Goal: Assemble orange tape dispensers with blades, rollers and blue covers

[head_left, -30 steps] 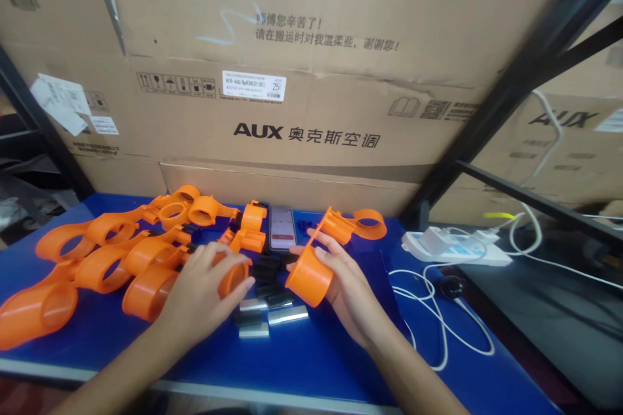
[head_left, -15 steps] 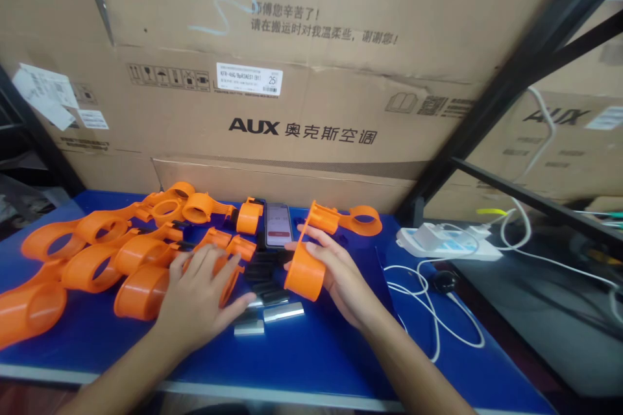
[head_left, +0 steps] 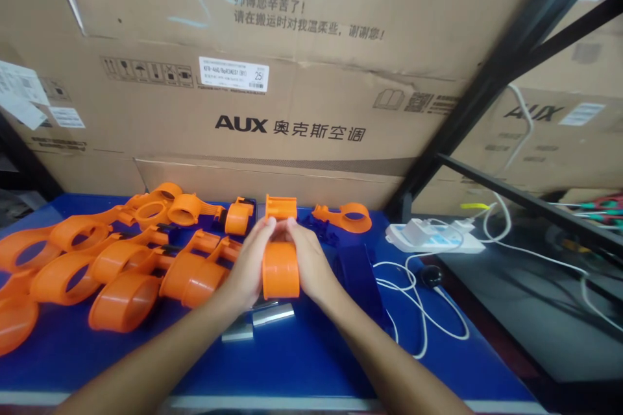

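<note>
An orange plastic tape dispenser (head_left: 281,272) is between my two hands, its round hub toward me and its ribbed end pointing at the carton. My left hand (head_left: 249,267) closes on its left side, and my right hand (head_left: 313,262) grips the right side. Both thumbs meet near the narrow middle; the other fingers are mostly hidden. Below the hands lie flat silvery metal pieces (head_left: 273,314), partly covered. Left of my left hand, several more orange dispensers (head_left: 124,301) lie in rows, some with black parts fitted.
Another orange dispenser (head_left: 354,216) lies at the back right, near small dark blue parts (head_left: 318,231). A dark blue piece (head_left: 357,282) sits beside my right forearm. White cables (head_left: 423,311) and a power strip (head_left: 435,237) occupy the right. A large carton (head_left: 292,91) stands behind the blue table (head_left: 302,369).
My left hand has left the orange dispensers on the left and joined my right hand on the held one. That dispenser has turned upright and moved slightly left. The view has shifted right.
</note>
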`<state>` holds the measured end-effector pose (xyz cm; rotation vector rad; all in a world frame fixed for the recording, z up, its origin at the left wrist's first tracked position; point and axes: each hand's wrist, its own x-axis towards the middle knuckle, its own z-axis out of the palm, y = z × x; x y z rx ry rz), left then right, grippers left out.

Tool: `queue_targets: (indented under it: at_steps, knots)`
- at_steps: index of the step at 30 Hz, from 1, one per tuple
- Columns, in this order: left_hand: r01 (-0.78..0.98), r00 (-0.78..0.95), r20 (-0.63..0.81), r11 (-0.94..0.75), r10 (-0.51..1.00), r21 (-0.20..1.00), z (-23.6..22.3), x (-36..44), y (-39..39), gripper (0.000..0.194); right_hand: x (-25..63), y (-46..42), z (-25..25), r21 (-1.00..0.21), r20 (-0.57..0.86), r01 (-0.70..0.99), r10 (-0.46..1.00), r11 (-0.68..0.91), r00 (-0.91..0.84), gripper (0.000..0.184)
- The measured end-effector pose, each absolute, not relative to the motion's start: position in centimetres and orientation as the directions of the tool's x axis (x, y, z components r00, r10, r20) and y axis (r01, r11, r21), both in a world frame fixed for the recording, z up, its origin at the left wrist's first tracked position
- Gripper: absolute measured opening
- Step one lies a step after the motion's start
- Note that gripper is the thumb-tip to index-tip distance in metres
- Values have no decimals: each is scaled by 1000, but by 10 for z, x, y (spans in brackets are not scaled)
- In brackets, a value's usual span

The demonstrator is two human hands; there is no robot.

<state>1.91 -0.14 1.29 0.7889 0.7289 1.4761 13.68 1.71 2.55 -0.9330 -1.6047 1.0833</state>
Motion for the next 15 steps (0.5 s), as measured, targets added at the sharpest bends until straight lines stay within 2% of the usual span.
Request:
queue_targets:
  at_steps: [3,6,10,13,15]
  knots:
    - [-557,-86,78,-113,993,823,10,17,5,40,150,25,27,-816,390,355,888,456,-246,52]
    - [-494,-99,51,-94,994,864,7,7,4,42,166,32,27,-624,438,543,827,562,-354,44]
    - [-512,-125,19,-81,992,855,1,-2,-2,43,183,35,24,-497,286,534,710,684,-644,21]
    - [-587,-68,-19,-24,997,809,-2,-6,-5,44,190,30,21,-465,126,448,558,763,-820,10]
    - [-626,-37,-14,-12,999,780,-3,-6,-7,43,192,26,19,-463,36,429,501,776,-865,4]
